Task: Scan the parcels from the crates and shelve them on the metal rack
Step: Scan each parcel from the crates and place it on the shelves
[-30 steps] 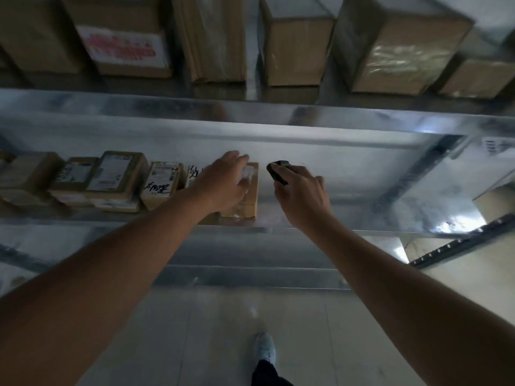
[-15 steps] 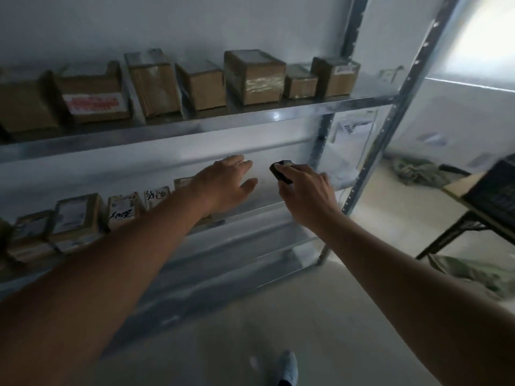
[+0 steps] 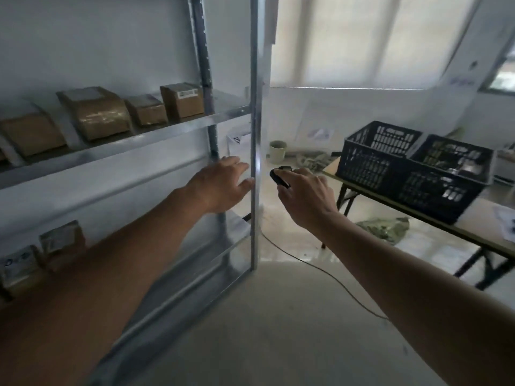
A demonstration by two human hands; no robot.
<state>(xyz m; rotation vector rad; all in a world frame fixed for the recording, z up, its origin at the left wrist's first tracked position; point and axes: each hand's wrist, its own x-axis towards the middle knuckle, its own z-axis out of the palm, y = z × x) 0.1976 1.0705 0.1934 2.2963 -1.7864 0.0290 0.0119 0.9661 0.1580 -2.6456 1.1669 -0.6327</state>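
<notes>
Left hand: the left hand [image 3: 220, 185] is held out flat in the air with its fingers straight and spread a little. It holds nothing. It is in front of the metal rack [image 3: 255, 135], just beside the front post.
Right hand: the right hand [image 3: 305, 196] has its fingers curled round a small black scanner [image 3: 279, 176] — the dark tip sticks out past the thumb side.
Top shelf: four brown cardboard parcels [image 3: 94, 114] stand in a row on the upper shelf. The one furthest right [image 3: 182, 100] has a white label on its top.
Lower shelf: two small parcels with labels [image 3: 62, 240] sit at the far left, well apart from both hands.
Crates: two black plastic crates [image 3: 390, 160] stand side by side on a table [image 3: 473, 235] to the right, touching each other. The further one [image 3: 451, 160] has things inside — too blurred to tell what they are.
Floor: a thin cable [image 3: 320, 270] runs across the pale floor, and a pale cup-shaped pot [image 3: 277, 151] stands beyond the rack.
</notes>
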